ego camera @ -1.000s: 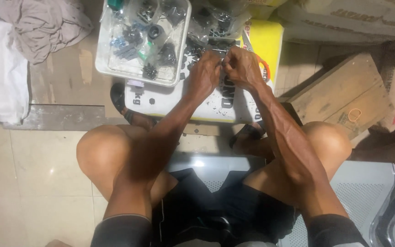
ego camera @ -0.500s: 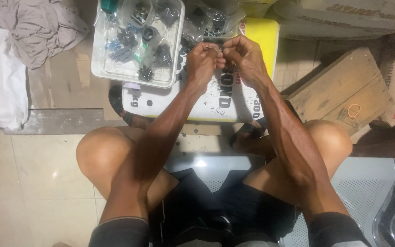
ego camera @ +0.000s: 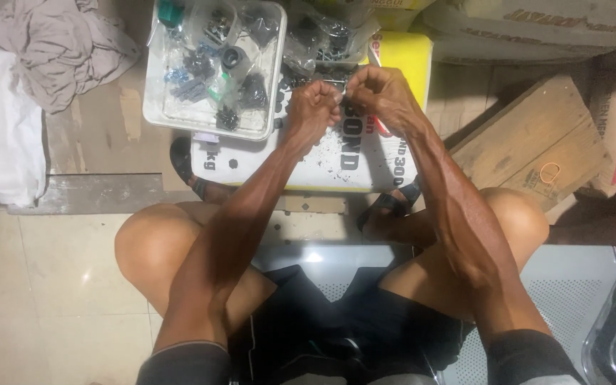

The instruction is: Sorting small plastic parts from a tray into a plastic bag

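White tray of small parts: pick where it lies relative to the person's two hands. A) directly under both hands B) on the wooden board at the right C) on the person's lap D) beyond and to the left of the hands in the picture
D: the white tray sits at upper left in the head view, with the left hand and right hand closed together to its right, over a white and yellow sack.

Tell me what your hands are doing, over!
Left hand and right hand pinched together on a small part, too tiny to identify. Tray of bagged hardware just beyond. Nothing blocking.
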